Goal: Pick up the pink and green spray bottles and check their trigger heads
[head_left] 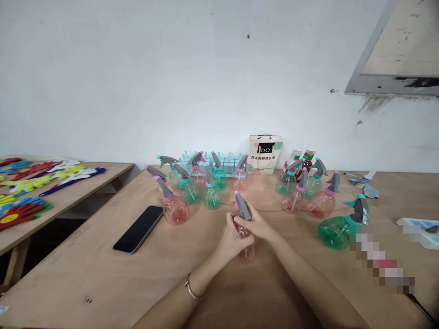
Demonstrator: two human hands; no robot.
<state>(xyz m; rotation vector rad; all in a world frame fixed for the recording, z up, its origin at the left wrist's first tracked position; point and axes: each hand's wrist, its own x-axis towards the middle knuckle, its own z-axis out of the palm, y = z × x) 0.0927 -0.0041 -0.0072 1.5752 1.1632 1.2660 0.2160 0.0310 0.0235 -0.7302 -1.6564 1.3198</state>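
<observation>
A pink see-through spray bottle (246,254) with a grey trigger head stands upright near the table's middle, between my hands. My left hand (229,237), with a bracelet at its wrist, is closed around the bottle's body. Higher up, my right hand (258,225) wraps the neck just under the spray head. Behind to the left, a pink spray bottle (176,210) and a green spray bottle (212,196) stand among several others. On the right, a green spray bottle (334,232) leans or lies tilted, near a pink spray bottle (320,204).
A black phone (139,229) lies left of my hands. At the back are a light blue rack (231,165), a printed paper bag (265,155) and two red-labelled bottles (307,160). A white tray (420,232) sits at the right. Colourful flower-shaped pieces (20,214) cover a side table.
</observation>
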